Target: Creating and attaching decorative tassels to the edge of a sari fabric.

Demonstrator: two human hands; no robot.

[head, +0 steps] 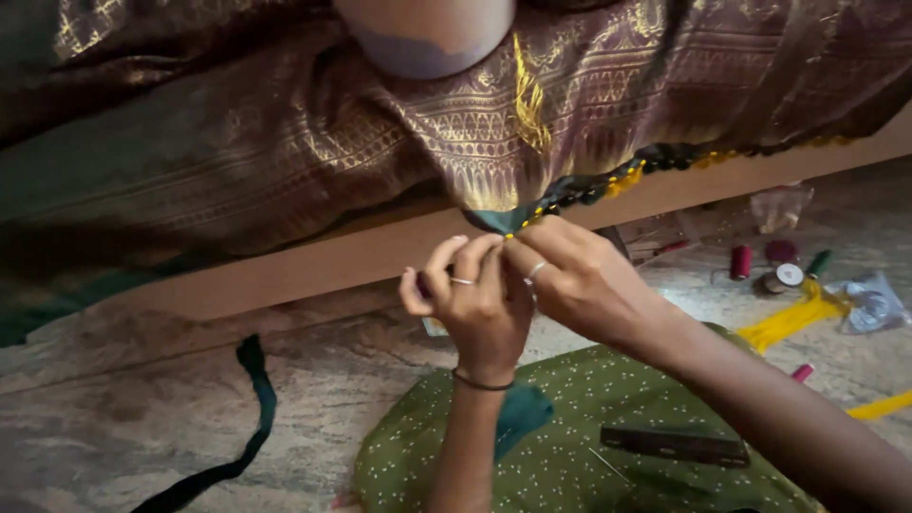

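Not much packaging here, really. Off to the right of the grip and a bit higher, a crumpled clear plastic bag (781,206) lies on the stone floor close under the wooden edge, see-through with a pale sheen. Further right and lower than that, a second clear plastic pouch (872,304) lies crinkled on the floor, bluish-grey, just beside some yellow thread. Between the two, one thread spool (785,277) shows a round pale label on its end, facing up. Just below the grip, a small pale card or tag (434,327) peeks out, too hidden to tell more. No signs or screens.
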